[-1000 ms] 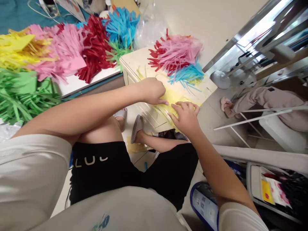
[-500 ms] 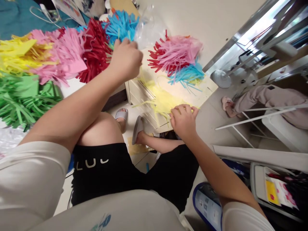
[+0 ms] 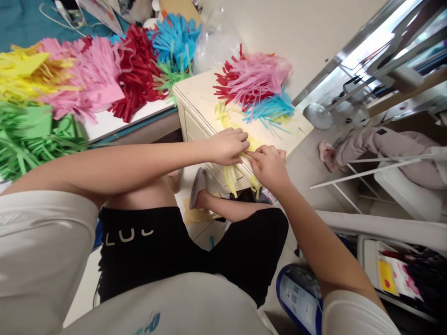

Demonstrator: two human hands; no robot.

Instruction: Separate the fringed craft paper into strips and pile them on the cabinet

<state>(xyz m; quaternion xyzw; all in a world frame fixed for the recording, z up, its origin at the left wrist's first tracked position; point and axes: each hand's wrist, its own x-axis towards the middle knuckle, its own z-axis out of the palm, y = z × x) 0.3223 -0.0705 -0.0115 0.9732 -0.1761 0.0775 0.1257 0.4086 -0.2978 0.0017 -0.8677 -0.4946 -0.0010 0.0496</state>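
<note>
Both hands meet over yellow fringed paper [image 3: 230,179] at the near edge of a cream cabinet [image 3: 195,95], with strips hanging over its side. My left hand [image 3: 228,146] is closed on the paper, fingers curled down. Right beside it, my right hand [image 3: 269,168] pinches the same paper between thumb and fingers. Part of the paper is hidden under the hands. Farther back on the cabinet top lies a pile of pink fringed paper [image 3: 260,77], with red fringe [image 3: 226,81] and blue fringe [image 3: 270,110] around it.
On the table [image 3: 101,128] at left lie fringed bundles: green [image 3: 38,139], yellow [image 3: 28,70], pink [image 3: 99,70], dark red [image 3: 136,70] and blue [image 3: 178,39]. A clear plastic bag [image 3: 216,44] stands behind the cabinet. At right, a person's leg [image 3: 363,144] shows beyond a white frame.
My left hand has come down and right from above the cabinet's left corner to the yellow paper beside my right hand. The spread yellow strips are now gathered under both hands.
</note>
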